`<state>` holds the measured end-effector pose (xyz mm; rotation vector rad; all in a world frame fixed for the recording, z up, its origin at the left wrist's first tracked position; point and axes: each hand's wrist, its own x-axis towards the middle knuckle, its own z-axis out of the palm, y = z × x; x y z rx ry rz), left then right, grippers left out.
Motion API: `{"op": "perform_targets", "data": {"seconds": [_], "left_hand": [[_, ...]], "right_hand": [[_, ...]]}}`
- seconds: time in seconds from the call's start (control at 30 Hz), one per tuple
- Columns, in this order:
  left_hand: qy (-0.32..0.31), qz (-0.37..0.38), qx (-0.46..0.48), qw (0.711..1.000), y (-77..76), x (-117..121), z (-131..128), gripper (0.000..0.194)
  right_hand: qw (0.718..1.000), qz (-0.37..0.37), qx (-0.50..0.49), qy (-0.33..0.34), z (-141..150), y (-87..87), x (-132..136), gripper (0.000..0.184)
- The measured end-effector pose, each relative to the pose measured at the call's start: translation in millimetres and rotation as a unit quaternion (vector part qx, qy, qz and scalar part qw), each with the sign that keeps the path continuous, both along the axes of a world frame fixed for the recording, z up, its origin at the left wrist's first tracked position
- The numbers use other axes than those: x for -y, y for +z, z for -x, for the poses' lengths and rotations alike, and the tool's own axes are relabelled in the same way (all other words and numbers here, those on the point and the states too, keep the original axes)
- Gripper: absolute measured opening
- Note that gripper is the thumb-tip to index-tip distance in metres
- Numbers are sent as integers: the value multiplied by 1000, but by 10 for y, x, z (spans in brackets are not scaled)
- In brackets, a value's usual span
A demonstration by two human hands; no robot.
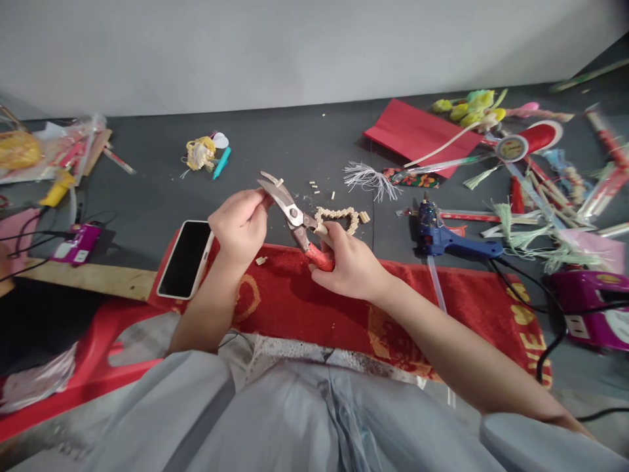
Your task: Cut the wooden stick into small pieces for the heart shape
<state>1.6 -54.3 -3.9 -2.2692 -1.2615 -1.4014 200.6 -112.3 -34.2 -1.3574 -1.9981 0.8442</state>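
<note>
My right hand (346, 261) is closed round the red handles of a pair of metal shears (289, 208), whose blades are apart and point up and left. My left hand (239, 223) is curled in a pinch at the blade tips, where a small pale wooden piece (279, 183) sits; what the fingers themselves hold is too small to make out. Behind the shears lies a heart-shaped outline of small wooden pieces (339, 216) on the dark table (147, 190). Several loose wooden bits (314, 188) lie beyond it.
A phone (185, 258) lies left of my left hand on a red mat (295, 308). A blue glue gun (449, 240) lies right, its cable trailing to a purple power strip (590, 307). Red paper (417, 134), tassels and ribbon spools crowd the far right.
</note>
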Motion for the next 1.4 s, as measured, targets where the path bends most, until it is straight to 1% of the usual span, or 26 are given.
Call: {"op": "perform_targets", "data": {"seconds": [0.1,0.2,0.27,0.4,0.5,0.67,0.83,1.03,1.13,1.27,1.4], "left_hand": [[-5,27,36,999,29,10,-12,23],[1,50,52,997,29,2,-8,24],[3,53,55,997,22,-5,1,23],[4,43,44,998,28,-8,17,23],[8,40,31,999,49,2,25,23],[9,68,22,997,67,11,33,26],[-7,85,28,996,80,0,42,27],[-32,90,14,995,111,-2,42,25],[-37,90,11,995,116,0,44,23],[-23,97,1,995,102,-7,48,23],[-20,97,-5,995,79,-22,48,23]], "right_hand": [[997,-2,-55,52,-57,21,-21,43],[985,23,-118,124,-115,32,-48,24],[980,39,-133,142,-139,27,-64,19],[981,69,-121,135,-147,13,-84,23],[977,82,-133,143,-142,19,-87,23],[970,81,-156,170,-149,25,-84,16],[962,96,-176,184,-150,-19,-104,13],[964,117,-186,152,-130,-74,-116,11],[965,127,-184,134,-125,-89,-114,17],[963,140,-187,136,-128,-68,-106,34],[967,167,-149,124,-120,-15,-98,48]]}}
